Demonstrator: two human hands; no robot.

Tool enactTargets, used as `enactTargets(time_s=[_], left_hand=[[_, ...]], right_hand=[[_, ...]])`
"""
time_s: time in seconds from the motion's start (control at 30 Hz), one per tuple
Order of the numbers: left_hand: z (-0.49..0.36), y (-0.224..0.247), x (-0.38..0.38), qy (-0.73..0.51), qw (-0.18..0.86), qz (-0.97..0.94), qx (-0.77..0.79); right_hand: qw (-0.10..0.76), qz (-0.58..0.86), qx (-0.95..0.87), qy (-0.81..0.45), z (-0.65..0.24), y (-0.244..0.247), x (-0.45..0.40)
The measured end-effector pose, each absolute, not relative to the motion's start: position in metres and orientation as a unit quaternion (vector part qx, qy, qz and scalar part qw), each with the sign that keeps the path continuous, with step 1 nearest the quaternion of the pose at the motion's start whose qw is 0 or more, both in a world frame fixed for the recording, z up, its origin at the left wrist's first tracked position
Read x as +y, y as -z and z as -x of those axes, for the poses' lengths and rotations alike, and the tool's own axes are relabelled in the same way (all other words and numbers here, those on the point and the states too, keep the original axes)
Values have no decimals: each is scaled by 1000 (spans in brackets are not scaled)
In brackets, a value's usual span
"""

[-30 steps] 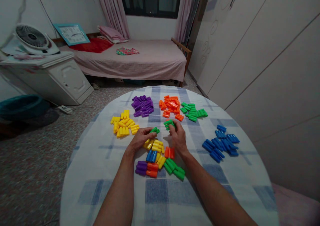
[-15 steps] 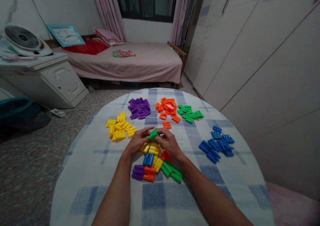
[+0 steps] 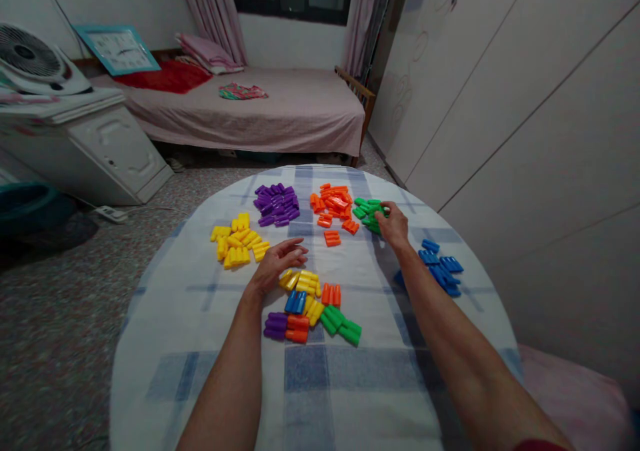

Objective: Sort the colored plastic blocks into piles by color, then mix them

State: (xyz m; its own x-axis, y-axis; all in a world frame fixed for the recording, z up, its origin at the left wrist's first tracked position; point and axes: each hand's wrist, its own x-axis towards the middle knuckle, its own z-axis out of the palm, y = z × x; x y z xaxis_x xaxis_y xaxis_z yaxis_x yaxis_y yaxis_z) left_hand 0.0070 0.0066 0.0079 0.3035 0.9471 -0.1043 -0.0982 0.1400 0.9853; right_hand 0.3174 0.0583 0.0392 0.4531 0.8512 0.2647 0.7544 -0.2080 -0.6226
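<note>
My right hand is at the green pile on the far side of the table, its fingers closed on a green plastic building block; the fingers partly hide it. My left hand hovers with fingers stretched and nothing in them, just beyond the assembled blocks. That arrangement in front of me has yellow blocks, a blue block, a purple block, an orange block, a red-orange block and green blocks, set close together.
Loose blocks lie in colour piles: yellow at left, purple and orange at the back, blue at right, partly behind my right forearm. The round table's checked cloth lies beneath. A bed stands beyond.
My hands, together on a green block before, are apart now. The right has moved away to the green pile; the left has opened. The red-orange block now shows fully.
</note>
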Motion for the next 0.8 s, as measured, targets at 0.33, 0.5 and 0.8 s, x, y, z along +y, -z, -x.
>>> enactTargets(time_s=[0.33,0.5,0.8], left_hand=[[-6,-4,8,-411,620,-520,419],[-7,-3,9,-416,622,-514,419],[-12,-8,5,-434,592,-526,429]], right_hand=[[252,553,-728,-316,-271,-44,-52],[177,546,-771,-276,-234,-35,-123],[179,592,-783,-68,-204,-13,-141]])
